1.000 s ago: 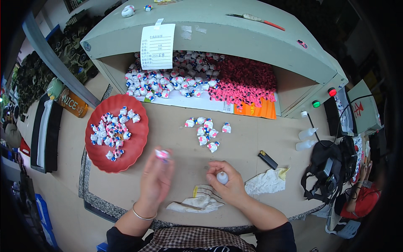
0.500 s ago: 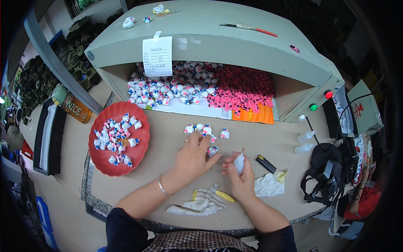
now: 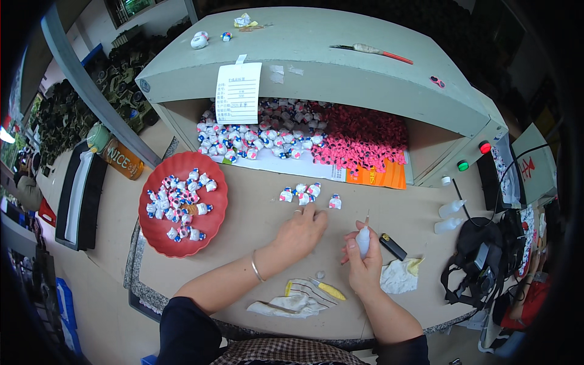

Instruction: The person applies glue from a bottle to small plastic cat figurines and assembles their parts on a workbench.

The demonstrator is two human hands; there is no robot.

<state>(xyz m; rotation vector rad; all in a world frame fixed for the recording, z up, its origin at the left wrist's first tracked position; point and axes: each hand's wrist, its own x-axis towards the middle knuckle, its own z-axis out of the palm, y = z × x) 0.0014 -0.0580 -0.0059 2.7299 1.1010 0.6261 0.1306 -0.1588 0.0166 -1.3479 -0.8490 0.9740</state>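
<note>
Fingers of the left hand reach spread toward small figurines on the bench; right hand pinches an upright needle-tipped glue bottle. Best pinch one figurine lightly, keeping the nozzle clear.

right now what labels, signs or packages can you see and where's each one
Paper label: white rectangular sheet, taped on the grey cabinet's front edge, upper left.
Orange card: flat, under the pink pieces at the cabinet's mouth.
Orange can: lying left of the red plate.
White sign: far right, red mark.
</note>
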